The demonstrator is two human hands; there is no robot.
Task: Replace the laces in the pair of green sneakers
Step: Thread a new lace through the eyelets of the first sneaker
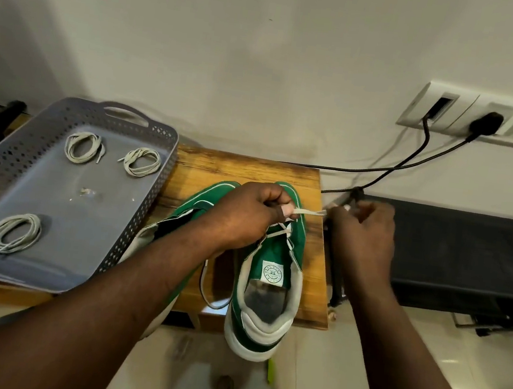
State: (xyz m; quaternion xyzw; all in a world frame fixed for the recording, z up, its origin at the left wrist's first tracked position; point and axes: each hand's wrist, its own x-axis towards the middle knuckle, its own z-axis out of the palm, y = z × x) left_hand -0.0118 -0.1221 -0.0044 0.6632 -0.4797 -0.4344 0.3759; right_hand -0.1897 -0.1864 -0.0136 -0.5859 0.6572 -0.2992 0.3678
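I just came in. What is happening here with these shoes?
A person is working a pale lace at the front eyelets of one green sneaker on the wooden table. The left hand pinches the lace by the eyelets; the right hand holds its end. The other sneaker lies beside it. Three coiled laces lie in the grey tray.
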